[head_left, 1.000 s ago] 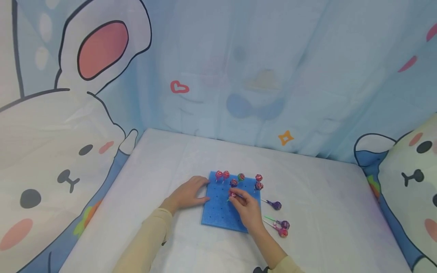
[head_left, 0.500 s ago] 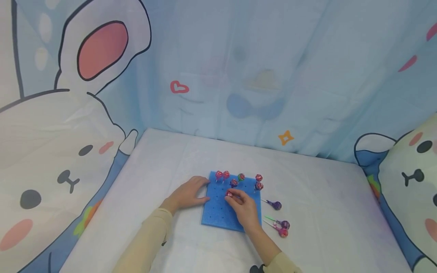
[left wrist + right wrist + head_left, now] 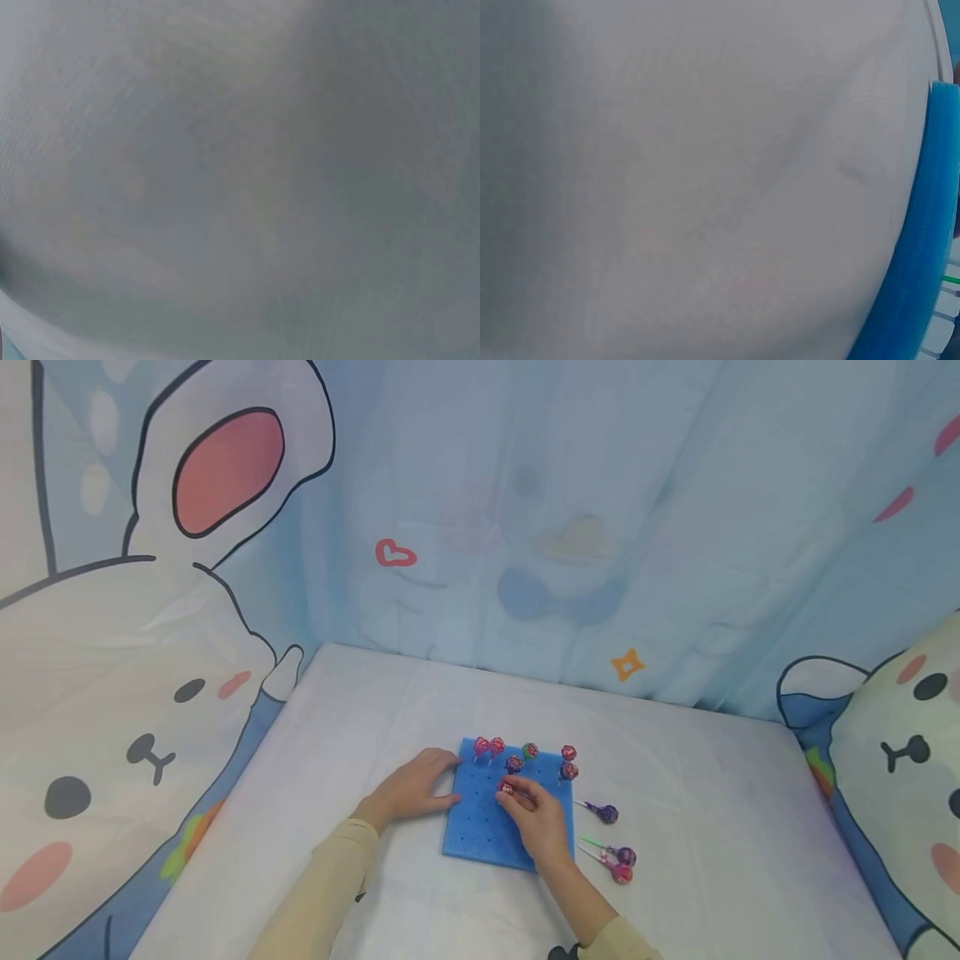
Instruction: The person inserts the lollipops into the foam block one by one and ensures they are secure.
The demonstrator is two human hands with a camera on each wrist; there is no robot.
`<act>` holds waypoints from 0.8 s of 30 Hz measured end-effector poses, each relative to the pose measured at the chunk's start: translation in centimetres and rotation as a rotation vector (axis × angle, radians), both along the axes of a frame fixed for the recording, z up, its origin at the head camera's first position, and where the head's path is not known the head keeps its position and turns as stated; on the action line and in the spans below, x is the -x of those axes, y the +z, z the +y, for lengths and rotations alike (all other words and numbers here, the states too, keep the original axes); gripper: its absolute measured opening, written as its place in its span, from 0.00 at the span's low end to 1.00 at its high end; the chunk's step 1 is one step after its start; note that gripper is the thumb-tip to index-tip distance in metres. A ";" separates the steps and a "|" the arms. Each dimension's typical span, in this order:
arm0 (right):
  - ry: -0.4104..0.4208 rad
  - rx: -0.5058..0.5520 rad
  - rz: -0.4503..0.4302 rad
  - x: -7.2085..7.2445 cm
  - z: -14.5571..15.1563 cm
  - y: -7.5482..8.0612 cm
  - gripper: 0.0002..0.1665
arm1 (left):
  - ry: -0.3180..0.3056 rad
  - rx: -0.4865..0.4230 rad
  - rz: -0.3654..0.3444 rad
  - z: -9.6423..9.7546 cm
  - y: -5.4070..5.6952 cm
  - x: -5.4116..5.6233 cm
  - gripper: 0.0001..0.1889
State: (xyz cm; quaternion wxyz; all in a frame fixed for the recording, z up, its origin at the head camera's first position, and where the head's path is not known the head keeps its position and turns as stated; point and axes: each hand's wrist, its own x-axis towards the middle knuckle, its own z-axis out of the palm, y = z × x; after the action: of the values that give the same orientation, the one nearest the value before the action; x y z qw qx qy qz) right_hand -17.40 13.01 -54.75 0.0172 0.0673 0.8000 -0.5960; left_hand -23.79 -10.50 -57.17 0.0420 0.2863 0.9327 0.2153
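A blue foam board (image 3: 468, 835) dotted with small holes lies on the table. My right hand (image 3: 543, 822) pinches a red-and-white wrapped lollipop (image 3: 505, 787) over the board's middle; its stick is hidden. Against the board's left edge rests my left hand (image 3: 415, 785), thumb and fingers spread. Several lollipops stand in the board's far part: a pink pair (image 3: 482, 746) at left, a green-and-red lollipop (image 3: 530, 750), a dark lollipop (image 3: 513, 764), and two at the right edge (image 3: 568, 771). In the right wrist view only the blue board's edge (image 3: 911, 262) shows clearly.
Right of the board lie a purple lollipop (image 3: 607, 813), another purple lollipop (image 3: 626, 856) with a green stick, and a pink lollipop (image 3: 621, 873). A white cloth (image 3: 720, 835) covers the table. Behind hangs a blue printed curtain (image 3: 465, 460). The left wrist view is mostly blurred pale surface.
Over the last second my right hand has moved slightly left and lower with the lollipop, whose green stick end showed at first. My left hand has stayed at the board's edge.
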 end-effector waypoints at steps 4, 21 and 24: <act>0.001 0.012 0.009 -0.3 -0.1 0.2 0.20 | 0.005 0.000 -0.006 0.0 -0.2 0.0 0.35; 0.024 0.104 -0.011 -1.0 1.5 0.8 0.24 | -0.023 -0.010 0.017 -0.1 0.0 0.1 0.35; 0.026 0.106 -0.016 -1.5 2.2 1.1 0.25 | -0.020 -0.015 0.009 -0.1 0.0 0.0 0.35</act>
State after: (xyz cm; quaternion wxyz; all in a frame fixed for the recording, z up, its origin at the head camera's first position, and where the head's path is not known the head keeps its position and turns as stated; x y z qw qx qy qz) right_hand -15.86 15.22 -53.68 0.0347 0.0607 0.7677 -0.6369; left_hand -23.79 -10.62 -57.19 0.0375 0.2968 0.9284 0.2205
